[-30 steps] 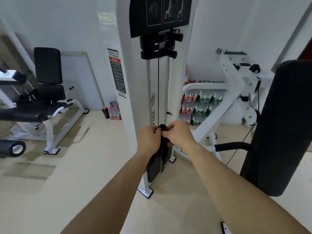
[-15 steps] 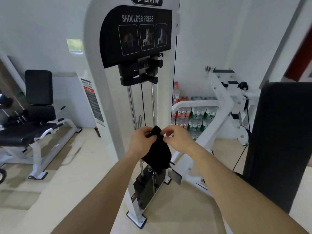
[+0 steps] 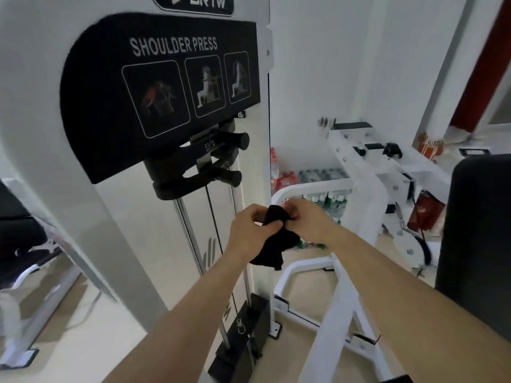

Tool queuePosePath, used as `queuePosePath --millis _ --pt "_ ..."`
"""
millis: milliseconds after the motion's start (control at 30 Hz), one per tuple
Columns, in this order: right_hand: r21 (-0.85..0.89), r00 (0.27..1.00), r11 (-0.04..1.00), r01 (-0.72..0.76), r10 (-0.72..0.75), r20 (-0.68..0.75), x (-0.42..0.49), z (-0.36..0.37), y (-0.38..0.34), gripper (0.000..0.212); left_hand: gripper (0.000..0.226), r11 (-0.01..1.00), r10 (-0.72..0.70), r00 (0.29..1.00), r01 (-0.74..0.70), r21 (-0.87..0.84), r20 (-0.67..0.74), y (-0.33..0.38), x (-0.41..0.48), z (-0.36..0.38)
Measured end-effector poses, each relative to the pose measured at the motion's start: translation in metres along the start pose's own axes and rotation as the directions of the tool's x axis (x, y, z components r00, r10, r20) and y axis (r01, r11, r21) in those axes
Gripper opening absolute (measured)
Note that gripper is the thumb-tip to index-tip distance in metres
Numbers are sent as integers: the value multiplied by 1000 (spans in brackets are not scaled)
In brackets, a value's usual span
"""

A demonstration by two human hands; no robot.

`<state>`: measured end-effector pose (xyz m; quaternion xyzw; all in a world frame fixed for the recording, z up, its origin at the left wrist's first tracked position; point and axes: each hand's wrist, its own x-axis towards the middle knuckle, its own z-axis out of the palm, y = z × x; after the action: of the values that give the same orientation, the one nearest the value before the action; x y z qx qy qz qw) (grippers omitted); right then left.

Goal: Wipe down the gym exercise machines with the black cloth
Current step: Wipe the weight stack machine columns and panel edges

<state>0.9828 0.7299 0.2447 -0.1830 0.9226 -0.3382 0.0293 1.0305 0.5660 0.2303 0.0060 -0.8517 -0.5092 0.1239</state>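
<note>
The left hand (image 3: 249,233) and right hand (image 3: 312,222) both pinch one black cloth (image 3: 276,247). One shoulder press machine (image 3: 132,230) stands at eleven o'clock, with three pictures (image 3: 206,85).

"SHOULDER PRESS" on black panel (image 3: 160,92) of white machine (image 3: 38,128), "BRTW" on top badge (image 3: 195,2)

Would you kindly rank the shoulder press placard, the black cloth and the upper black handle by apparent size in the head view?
1. shoulder press placard, clearly largest.
2. black cloth.
3. upper black handle, smallest as seen, though it sits farther from the camera.
</note>
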Motion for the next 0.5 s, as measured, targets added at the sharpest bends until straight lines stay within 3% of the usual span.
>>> queuePosePath --millis 267,400,500 --pt "3 998 999 33 -32 -52 78 -35 37 13 12 969 -208 970 188 -158 -125 10 78 43" --pt "11 998 1000 21 -21 -57 113 -46 58 22 15 943 -291 921 231 -238 -257 21 111 67" --pt "11 998 999 30 -29 -64 135 -54 69 26 16 916 -355 841 227 -331 -407 34 138 81"
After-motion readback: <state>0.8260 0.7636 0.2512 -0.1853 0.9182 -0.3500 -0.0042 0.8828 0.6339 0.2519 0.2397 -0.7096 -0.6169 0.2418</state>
